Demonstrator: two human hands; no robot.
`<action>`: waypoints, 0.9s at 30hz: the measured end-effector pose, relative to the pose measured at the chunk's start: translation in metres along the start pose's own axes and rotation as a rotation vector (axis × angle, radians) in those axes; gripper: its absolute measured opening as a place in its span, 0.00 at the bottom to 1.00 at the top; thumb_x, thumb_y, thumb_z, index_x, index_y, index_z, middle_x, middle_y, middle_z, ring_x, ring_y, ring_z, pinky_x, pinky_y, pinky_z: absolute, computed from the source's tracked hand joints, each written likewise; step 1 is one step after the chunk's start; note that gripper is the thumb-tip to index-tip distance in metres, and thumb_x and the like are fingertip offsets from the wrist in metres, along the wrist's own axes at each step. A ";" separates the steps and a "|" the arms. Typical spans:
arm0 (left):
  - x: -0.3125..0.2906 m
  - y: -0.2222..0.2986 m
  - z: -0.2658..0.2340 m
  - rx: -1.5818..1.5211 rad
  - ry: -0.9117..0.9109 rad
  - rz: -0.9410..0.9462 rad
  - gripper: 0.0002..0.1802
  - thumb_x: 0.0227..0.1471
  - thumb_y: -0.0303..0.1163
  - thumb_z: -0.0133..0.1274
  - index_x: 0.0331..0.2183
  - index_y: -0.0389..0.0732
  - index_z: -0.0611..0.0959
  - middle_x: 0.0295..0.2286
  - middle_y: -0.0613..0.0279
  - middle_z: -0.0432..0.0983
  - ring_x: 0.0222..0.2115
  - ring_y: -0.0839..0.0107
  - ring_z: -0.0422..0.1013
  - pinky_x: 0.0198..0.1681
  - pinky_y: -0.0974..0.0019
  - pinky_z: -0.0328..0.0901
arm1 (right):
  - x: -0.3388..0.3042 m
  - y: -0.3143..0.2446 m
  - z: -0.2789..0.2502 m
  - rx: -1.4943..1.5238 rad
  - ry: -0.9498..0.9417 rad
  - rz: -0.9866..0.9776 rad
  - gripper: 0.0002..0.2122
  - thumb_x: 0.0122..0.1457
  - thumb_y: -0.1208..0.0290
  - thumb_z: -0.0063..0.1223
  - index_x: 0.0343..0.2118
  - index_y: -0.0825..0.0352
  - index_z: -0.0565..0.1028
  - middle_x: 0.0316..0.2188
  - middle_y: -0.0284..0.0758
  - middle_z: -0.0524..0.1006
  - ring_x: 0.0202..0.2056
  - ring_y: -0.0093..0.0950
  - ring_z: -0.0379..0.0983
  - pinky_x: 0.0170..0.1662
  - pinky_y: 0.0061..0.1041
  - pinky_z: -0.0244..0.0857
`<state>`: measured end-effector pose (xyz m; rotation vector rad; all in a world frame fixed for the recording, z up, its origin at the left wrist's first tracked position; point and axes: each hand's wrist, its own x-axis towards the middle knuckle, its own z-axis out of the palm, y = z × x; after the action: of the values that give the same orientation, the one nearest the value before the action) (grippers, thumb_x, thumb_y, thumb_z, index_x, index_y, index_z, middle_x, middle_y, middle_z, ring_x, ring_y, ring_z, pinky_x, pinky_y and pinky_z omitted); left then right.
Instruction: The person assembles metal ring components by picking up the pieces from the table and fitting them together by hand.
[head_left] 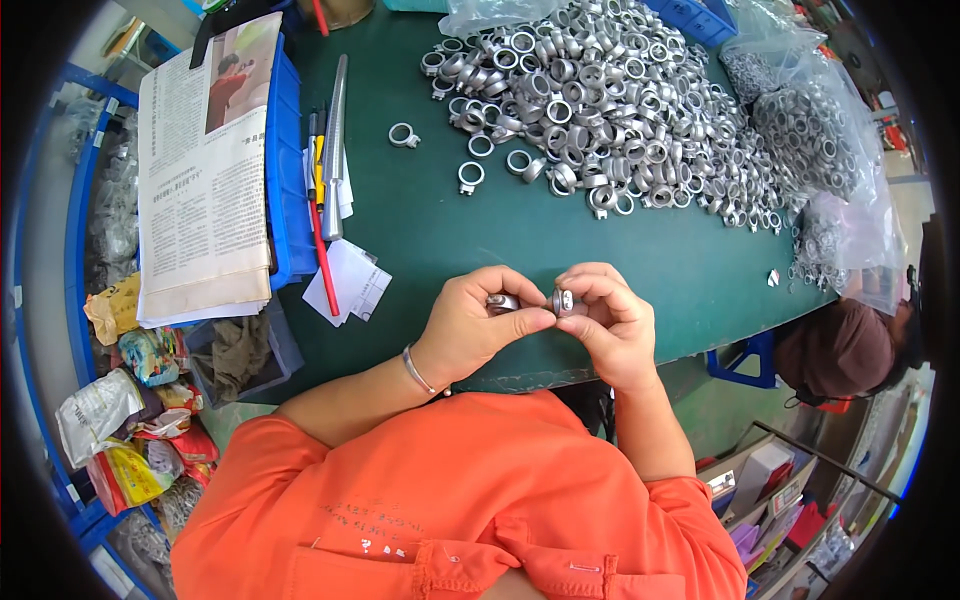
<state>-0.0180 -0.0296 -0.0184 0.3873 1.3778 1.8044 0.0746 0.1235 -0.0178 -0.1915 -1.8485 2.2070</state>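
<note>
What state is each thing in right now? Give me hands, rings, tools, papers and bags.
Left hand: closed, holding a metal ring
Right hand: closed, pinching another ring
Ring pile: loose, heaped
Tapered metal rod: lying down
Red pen: lying partly over white paper
Newspapers: stacked, lying across blue bin
Clear bag: bulging, filled with metal parts

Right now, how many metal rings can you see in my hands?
2: one ring in your left hand, another ring in your right hand. Your grip could hide more.
</note>
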 end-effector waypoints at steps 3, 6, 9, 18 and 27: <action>-0.001 -0.001 0.002 -0.057 0.021 0.002 0.05 0.45 0.23 0.54 0.27 0.33 0.76 0.24 0.64 0.73 0.21 0.81 0.67 0.25 0.79 0.63 | 0.000 -0.008 0.008 -0.471 0.012 -0.168 0.13 0.44 0.87 0.54 0.34 0.72 0.71 0.36 0.38 0.68 0.31 0.24 0.70 0.32 0.19 0.66; 0.000 0.000 -0.001 -0.067 0.046 -0.026 0.05 0.46 0.23 0.54 0.29 0.33 0.77 0.24 0.63 0.73 0.20 0.80 0.67 0.24 0.78 0.64 | -0.001 -0.006 0.015 -0.597 0.116 -0.345 0.13 0.41 0.86 0.57 0.32 0.70 0.71 0.33 0.37 0.69 0.28 0.24 0.69 0.29 0.19 0.65; 0.000 -0.005 -0.004 -0.125 0.033 -0.047 0.07 0.49 0.25 0.51 0.32 0.33 0.77 0.26 0.62 0.73 0.22 0.78 0.68 0.25 0.78 0.65 | -0.001 -0.010 0.021 -0.520 0.221 -0.371 0.13 0.38 0.87 0.57 0.29 0.68 0.72 0.30 0.36 0.71 0.27 0.26 0.68 0.30 0.21 0.65; 0.009 0.003 -0.015 -0.586 0.098 -0.135 0.13 0.55 0.34 0.42 0.38 0.35 0.73 0.27 0.63 0.71 0.25 0.76 0.67 0.24 0.74 0.63 | 0.014 -0.012 0.022 -0.901 0.066 -0.463 0.10 0.40 0.81 0.56 0.28 0.69 0.73 0.27 0.36 0.71 0.28 0.34 0.66 0.31 0.25 0.62; 0.010 0.005 -0.013 -0.491 0.215 -0.147 0.04 0.50 0.27 0.47 0.31 0.38 0.72 0.23 0.63 0.70 0.21 0.76 0.68 0.17 0.78 0.60 | 0.002 0.005 0.015 -0.925 -0.065 -0.183 0.04 0.44 0.82 0.52 0.25 0.68 0.72 0.22 0.35 0.70 0.24 0.30 0.72 0.26 0.22 0.65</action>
<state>-0.0353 -0.0311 -0.0208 -0.1665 1.0178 2.0212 0.0681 0.1090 -0.0198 -0.1040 -2.6518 1.1126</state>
